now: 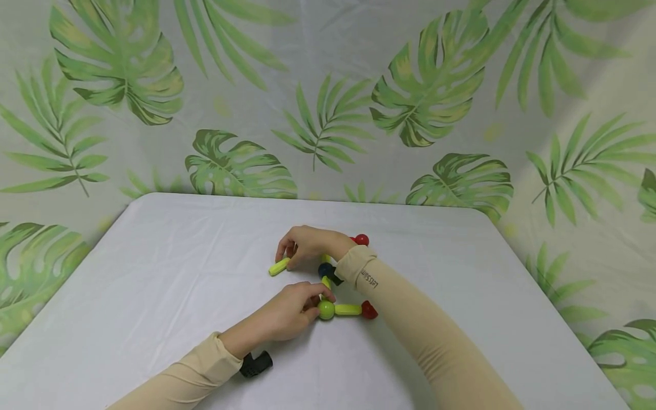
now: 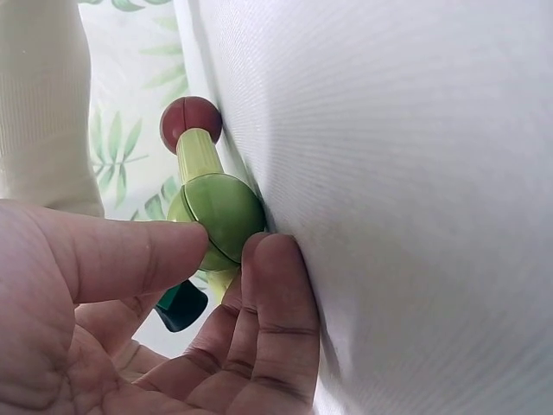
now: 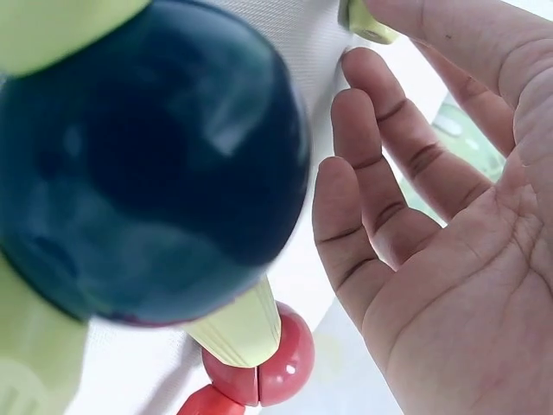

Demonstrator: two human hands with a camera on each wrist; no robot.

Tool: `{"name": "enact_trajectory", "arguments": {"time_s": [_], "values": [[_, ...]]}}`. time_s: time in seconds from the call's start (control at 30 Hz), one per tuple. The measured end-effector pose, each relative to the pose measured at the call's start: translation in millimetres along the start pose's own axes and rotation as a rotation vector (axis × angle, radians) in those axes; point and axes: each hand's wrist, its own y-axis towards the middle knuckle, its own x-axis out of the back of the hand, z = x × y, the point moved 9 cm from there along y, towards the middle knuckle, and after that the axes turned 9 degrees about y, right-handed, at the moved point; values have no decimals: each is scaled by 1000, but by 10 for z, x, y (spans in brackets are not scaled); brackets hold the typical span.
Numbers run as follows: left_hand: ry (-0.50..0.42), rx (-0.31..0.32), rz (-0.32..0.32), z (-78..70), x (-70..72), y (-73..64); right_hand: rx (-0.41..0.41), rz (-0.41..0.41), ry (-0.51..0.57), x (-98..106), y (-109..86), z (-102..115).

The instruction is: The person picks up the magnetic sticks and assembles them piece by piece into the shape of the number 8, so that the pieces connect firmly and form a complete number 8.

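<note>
My left hand (image 1: 294, 310) pinches a green ball (image 2: 226, 220) between thumb and fingertips, close against the white surface. Ahead of it, my right hand (image 1: 304, 245) holds a short yellow-green rod (image 1: 279, 267) by one end; only a bit of that rod (image 3: 371, 24) shows at the top of the right wrist view. The green ball belongs to a joined structure: one rod (image 1: 348, 310) runs right to a red piece (image 1: 369, 310), another runs up to a dark blue ball (image 3: 155, 164). My right wrist hides part of the structure.
A red ball (image 1: 362, 240) sits beyond my right wrist, and the right wrist view shows it joined to a rod (image 3: 242, 324). By my left cuff is a black object (image 1: 256, 364), partly covered. A white-covered table (image 1: 195, 245) stands before a leaf-print cloth (image 1: 333, 45).
</note>
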Motion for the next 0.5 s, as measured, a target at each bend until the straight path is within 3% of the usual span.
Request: {"name": "enact_trajectory", "arguments": {"time_s": [0.5], "values": [[-3, 3, 5, 21, -7, 8, 13, 4, 15, -39, -11, 79]]}}
